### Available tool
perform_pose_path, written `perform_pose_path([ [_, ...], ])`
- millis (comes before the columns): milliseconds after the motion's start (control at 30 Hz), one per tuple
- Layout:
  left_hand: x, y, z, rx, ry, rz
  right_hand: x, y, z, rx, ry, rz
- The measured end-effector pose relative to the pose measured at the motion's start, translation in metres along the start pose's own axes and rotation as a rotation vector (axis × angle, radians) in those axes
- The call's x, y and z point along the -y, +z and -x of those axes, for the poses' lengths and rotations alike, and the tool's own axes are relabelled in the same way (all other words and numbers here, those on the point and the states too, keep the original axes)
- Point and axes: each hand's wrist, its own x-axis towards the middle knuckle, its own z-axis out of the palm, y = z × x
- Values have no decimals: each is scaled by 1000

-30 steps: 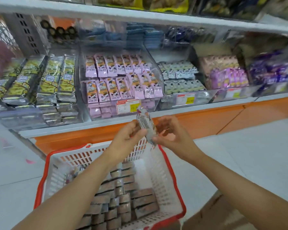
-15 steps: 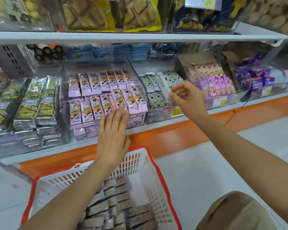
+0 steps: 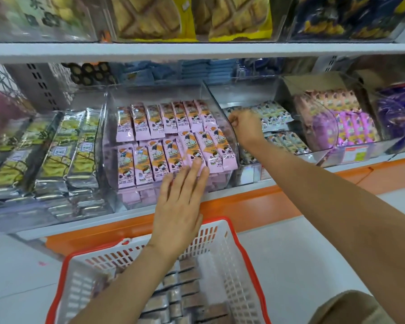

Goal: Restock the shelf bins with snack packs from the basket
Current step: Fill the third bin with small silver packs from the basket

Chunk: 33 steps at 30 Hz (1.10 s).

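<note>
The snack packs (image 3: 187, 286) waiting to go out lie in rows in the basket (image 3: 222, 244), below and nearer the person than either hand. They look flat, oblong and foil-wrapped, brownish with a dull shine. The basket is white slotted plastic with a red rim, and plenty of packs remain in it, so I judge the restocking well short of finished.

The right hand (image 3: 244, 126) reaches into a clear bin (image 3: 250, 171) of pale grey packs (image 3: 278, 114). Its fingers are curled tight at the bin's inner corner, but I cannot tell whether a pack is between them, since none shows past the knuckles. The grey packs lie just beside and beyond that hand in two overlapping rows, leaving room behind them.

The left hand (image 3: 180, 202) is flat with straight fingers holding nothing. Its fingertips rest at the front row of pink packs (image 3: 150, 157) in the neighbouring bin, which sits between the two hands. That bin looks nearly full, with its packs neat, glossy and crimped at the ends.

Further from the left hand lie long green and silver packs (image 3: 56, 148). The bins are smooth, see-through plastic with curved fronts, set on a white shelf with an orange edge (image 3: 255, 202)
</note>
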Motion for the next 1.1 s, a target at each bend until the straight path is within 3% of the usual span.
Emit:
perform_pose_path([
  [167, 3, -3, 2, -27, 24, 21, -5, -4, 3, 34, -26, -59],
  [300, 14, -1, 20, -98, 50, 79, -5, -22, 35, -127, 13, -285],
  [400, 28, -1, 47, -134, 10, 108, 20, -39, 85, -228, -62, -477],
  [467, 40, -2, 68, -111, -17, 115, 44, -44, 126, -208, -145, -599],
  [600, 75, 7, 117, 93, -100, 79, 87, -9, 193, 44, -228, -761],
  [700, 105, 20, 155, 332, -172, 9, 99, 52, 228, 261, -238, -701],
  [800, 131, 37, 191, 449, -253, -13, 93, 118, 256, 538, -216, -520],
  [933, 154, 56, 219, 503, -324, -34, 89, 183, 280, 789, -164, -250],
  [1100, 167, 69, 239, 501, -309, -15, 98, 230, 312, 1059, -172, -123],
])
